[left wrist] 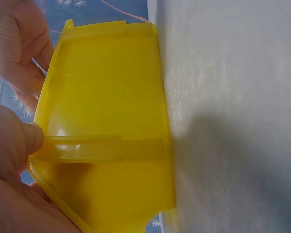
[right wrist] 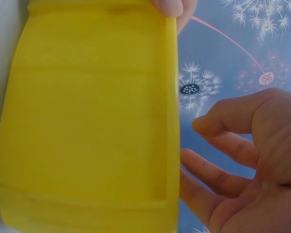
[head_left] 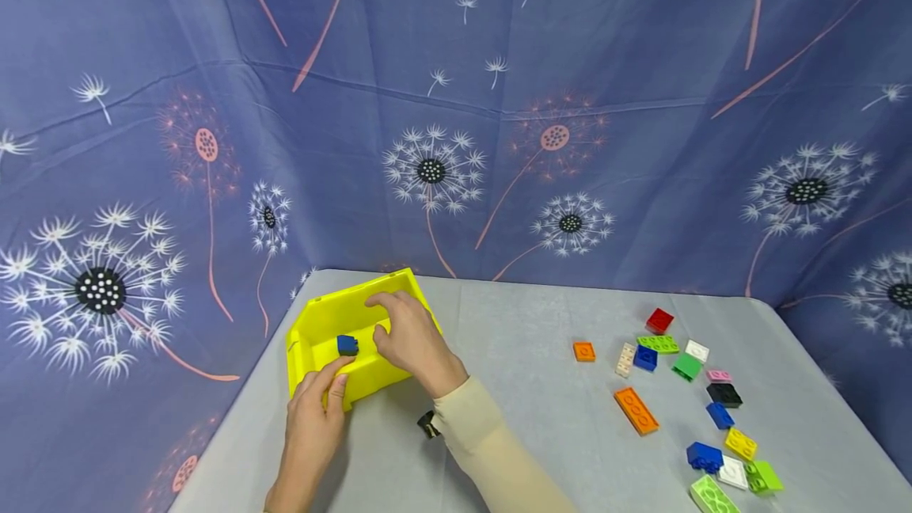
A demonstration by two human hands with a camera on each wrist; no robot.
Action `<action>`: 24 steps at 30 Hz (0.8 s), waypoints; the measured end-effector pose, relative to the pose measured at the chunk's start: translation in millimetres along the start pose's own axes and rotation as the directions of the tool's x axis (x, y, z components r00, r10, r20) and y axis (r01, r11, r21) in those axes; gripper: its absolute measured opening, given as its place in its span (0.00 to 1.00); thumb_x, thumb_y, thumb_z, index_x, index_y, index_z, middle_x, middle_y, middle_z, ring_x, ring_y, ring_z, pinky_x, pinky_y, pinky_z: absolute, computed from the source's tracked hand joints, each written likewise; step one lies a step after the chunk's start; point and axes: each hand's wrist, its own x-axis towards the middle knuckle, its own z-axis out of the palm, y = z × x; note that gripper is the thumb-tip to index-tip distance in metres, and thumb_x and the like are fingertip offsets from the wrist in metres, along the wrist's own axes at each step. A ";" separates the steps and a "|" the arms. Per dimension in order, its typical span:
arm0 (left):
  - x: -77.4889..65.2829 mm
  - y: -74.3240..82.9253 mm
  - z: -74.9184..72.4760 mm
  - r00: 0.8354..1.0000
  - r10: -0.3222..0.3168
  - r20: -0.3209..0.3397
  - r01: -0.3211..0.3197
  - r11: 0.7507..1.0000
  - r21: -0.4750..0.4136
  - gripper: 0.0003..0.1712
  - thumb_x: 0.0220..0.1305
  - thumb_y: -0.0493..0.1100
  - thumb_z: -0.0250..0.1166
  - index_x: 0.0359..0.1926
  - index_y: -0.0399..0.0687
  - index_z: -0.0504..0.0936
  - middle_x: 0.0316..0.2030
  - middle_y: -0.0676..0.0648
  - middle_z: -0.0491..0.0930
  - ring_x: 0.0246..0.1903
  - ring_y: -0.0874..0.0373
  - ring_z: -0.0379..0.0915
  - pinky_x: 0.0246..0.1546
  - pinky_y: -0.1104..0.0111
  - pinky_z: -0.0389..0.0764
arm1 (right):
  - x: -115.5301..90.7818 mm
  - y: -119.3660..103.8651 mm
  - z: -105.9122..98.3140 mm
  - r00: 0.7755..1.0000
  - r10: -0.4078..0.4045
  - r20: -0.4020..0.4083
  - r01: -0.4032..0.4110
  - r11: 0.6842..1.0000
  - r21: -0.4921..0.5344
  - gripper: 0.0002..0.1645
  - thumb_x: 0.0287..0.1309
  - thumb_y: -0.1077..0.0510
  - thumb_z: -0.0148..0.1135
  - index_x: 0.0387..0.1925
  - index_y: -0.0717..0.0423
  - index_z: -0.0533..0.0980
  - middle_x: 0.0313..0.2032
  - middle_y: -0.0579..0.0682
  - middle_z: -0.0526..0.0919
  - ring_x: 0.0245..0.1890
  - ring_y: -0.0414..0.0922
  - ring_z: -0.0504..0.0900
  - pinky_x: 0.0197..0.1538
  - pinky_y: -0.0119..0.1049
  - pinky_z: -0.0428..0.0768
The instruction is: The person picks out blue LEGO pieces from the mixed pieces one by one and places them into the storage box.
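Note:
A yellow plastic bin (head_left: pixel 305 356) stands at the left of the grey table, and a small blue toy brick (head_left: pixel 347 345) lies inside it. My left hand (head_left: pixel 314 416) holds the bin's near wall at the rim. In the left wrist view its thumb (left wrist: pixel 34 138) presses the outside of that wall, the fingers largely hidden behind. Over the right part of the bin hovers my right hand (head_left: pixel 415 340), fingers bent and apart with nothing between them. The right wrist view shows that hand (right wrist: pixel 252 170) beyond the bin's rim, thumb and fingertips separated.
Loose toy bricks lie scattered on the right half of the table, among them an orange plate (head_left: pixel 636 411), a red brick (head_left: pixel 659 321) and a black brick (head_left: pixel 724 395). A blue dandelion-print cloth (head_left: pixel 499 204) hangs behind the table and along its sides.

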 end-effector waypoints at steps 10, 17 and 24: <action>-0.2 -3.7 1.3 0.999 0.043 -0.030 -0.044 0.999 -0.013 0.16 0.75 0.41 0.63 0.58 0.59 0.86 0.34 0.49 0.79 0.35 0.55 0.71 0.37 0.61 0.69 | -3.7 2.0 -12.0 1.000 0.025 -0.007 -0.025 1.000 0.005 0.24 0.62 0.61 0.67 0.60 0.48 0.81 0.55 0.49 0.84 0.53 0.47 0.83 0.56 0.42 0.81; -0.2 -3.0 1.3 0.998 0.051 -0.029 -0.051 0.998 -0.024 0.16 0.75 0.40 0.63 0.58 0.59 0.86 0.34 0.48 0.79 0.36 0.55 0.71 0.37 0.60 0.70 | -10.6 7.9 -27.0 0.997 0.077 -0.010 -0.077 0.997 0.009 0.25 0.63 0.61 0.66 0.62 0.48 0.80 0.58 0.50 0.83 0.57 0.49 0.81 0.59 0.46 0.80; -0.7 -3.1 1.7 0.996 0.064 -0.054 -0.065 0.997 -0.031 0.16 0.75 0.39 0.63 0.58 0.58 0.86 0.35 0.47 0.80 0.37 0.53 0.73 0.39 0.58 0.71 | -19.3 19.1 -46.8 0.991 0.125 -0.041 -0.123 0.992 0.034 0.27 0.64 0.60 0.66 0.64 0.47 0.78 0.63 0.52 0.80 0.63 0.52 0.78 0.62 0.51 0.78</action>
